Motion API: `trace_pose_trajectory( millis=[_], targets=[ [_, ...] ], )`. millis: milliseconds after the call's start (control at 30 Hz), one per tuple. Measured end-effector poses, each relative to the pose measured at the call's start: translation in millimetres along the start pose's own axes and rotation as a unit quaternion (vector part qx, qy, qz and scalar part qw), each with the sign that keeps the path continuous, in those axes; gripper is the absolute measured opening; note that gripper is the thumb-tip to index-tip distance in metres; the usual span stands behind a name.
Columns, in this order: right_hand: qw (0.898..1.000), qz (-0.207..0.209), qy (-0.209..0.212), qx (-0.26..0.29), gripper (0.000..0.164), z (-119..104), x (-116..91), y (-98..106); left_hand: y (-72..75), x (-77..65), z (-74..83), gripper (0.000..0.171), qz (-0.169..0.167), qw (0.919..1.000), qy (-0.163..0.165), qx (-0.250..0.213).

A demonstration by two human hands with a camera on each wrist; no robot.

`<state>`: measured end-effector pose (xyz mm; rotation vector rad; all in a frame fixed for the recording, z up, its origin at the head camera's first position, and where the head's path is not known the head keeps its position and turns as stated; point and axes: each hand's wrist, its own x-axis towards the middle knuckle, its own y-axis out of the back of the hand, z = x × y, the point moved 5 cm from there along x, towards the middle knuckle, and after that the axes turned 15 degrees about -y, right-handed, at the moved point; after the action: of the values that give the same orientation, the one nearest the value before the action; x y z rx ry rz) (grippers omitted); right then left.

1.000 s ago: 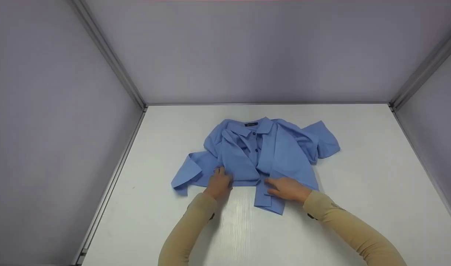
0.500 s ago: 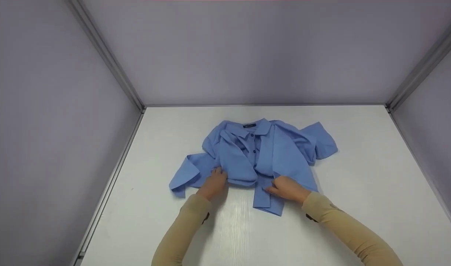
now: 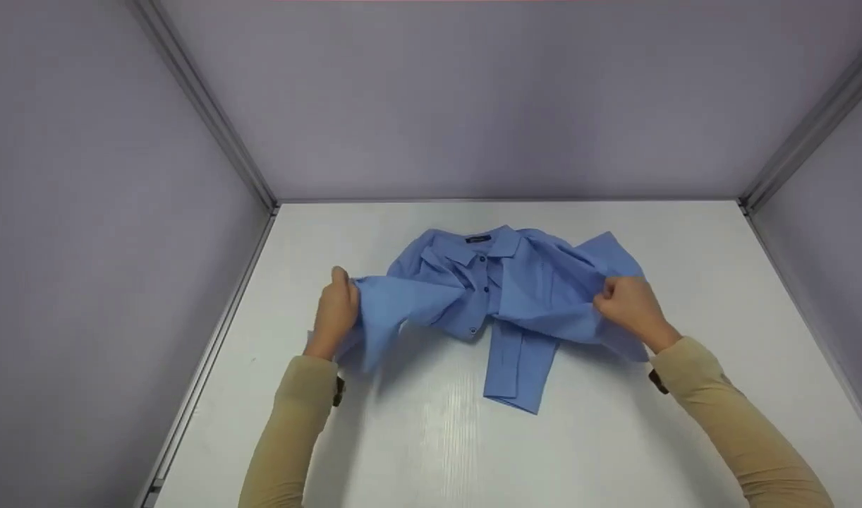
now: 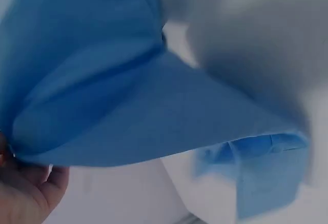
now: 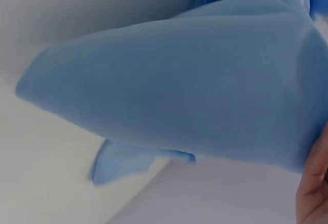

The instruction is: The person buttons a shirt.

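Observation:
A blue button-up shirt (image 3: 523, 289) lies with its collar toward the back wall and a dark label inside the neck. My left hand (image 3: 337, 310) pinches the lower edge of one front panel and holds it raised out to the left. In the left wrist view the cloth (image 4: 128, 106) stretches away from the fingers (image 4: 54, 185). On the other side my right hand (image 3: 632, 307) grips the opposite front panel, lifted out to the right. The right wrist view shows that panel (image 5: 179, 85) spread taut beside the hand (image 5: 315, 183). A folded sleeve (image 3: 516, 367) points toward me between the arms.
The shirt is on a white table (image 3: 431, 451). Grey panels stand around it, with a back wall (image 3: 473, 106), a left wall (image 3: 99, 247) and a right wall (image 3: 833, 190) joined by metal corner posts.
Both hands have moved apart and up from the shirt's lower middle, each pulling a front panel outward. The shirt front has opened, showing more of the buttons; the folded sleeve stays in place.

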<state>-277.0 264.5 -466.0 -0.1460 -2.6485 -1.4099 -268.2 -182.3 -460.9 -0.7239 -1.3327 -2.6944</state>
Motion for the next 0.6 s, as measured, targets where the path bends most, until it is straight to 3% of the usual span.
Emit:
trace_pose_trajectory(
  millis=[133,200,300,367,467,600],
  targets=[
    [0.999,0.037,0.009,-0.011,0.01,1.9,11.7,27.1,31.7,7.9,-17.4,0.002,0.083,0.9949,0.055,-0.018],
    [0.999,0.033,0.007,-0.015,0.004,3.0,17.7,39.3,45.2,12.2,-25.3,0.005,0.108,0.9916,0.069,-0.021],
    [0.998,0.029,0.016,-0.043,0.01,3.6,27.3,55.9,63.0,17.8,-33.3,0.014,0.127,0.9886,0.081,-0.007],
    [0.996,0.035,0.03,-0.076,0.012,3.9,33.8,65.8,72.4,19.9,-38.1,0.02,0.131,0.9871,0.092,0.007],
    [0.99,0.058,0.028,-0.123,0.013,8.4,44.2,77.2,79.0,19.8,-47.9,0.022,0.125,0.9826,0.134,0.032],
    [0.982,0.089,0.009,-0.164,0.017,22.4,54.4,78.6,69.6,14.4,-65.7,0.031,0.069,0.9748,0.203,0.061]
  ],
)
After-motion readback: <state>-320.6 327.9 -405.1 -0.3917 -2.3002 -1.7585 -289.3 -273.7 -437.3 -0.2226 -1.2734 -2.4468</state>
